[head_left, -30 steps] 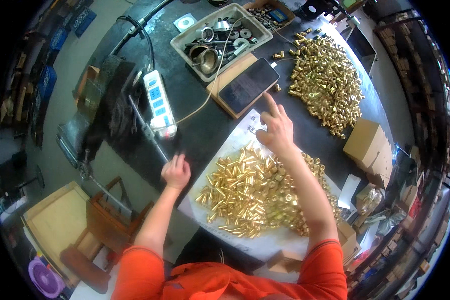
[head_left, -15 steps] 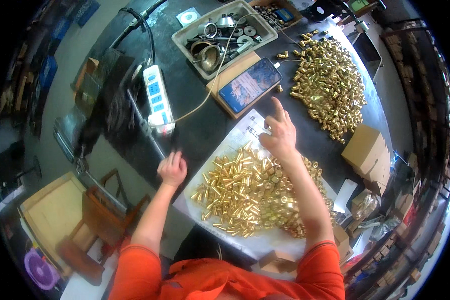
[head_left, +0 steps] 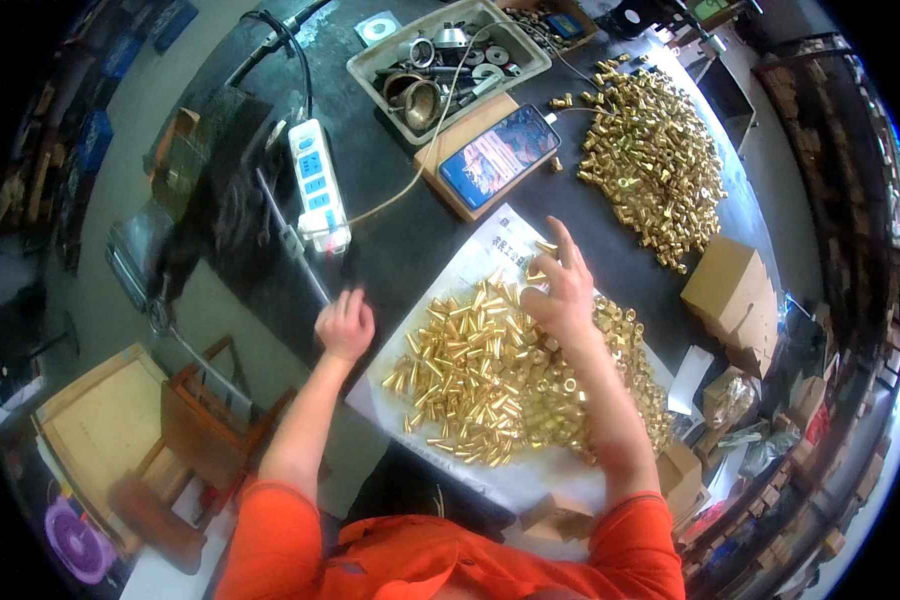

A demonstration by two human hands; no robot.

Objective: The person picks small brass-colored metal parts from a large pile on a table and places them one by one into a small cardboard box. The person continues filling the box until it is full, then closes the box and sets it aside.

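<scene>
My left hand is curled at the table's front edge, beside the end of a metal rod. Whatever its fingers hold, if anything, is hidden. Over the far part of a white sheet, my right hand has its index finger stretched forward and a small brass fitting at its fingers. Below that hand, a heap of slim brass tubular pieces lies on the sheet. Brass nuts are piled to their right, partly covered by my right forearm.
A larger pile of brass fittings covers the far right of the dark table. A phone lies on a cardboard box, near a bin of metal parts. The power strip is at left; a carton stands at right.
A brass fitting now shows at my right fingers, where none was visible before. The right hand has shifted slightly nearer; the left has barely moved. The whole view has shifted a little.
</scene>
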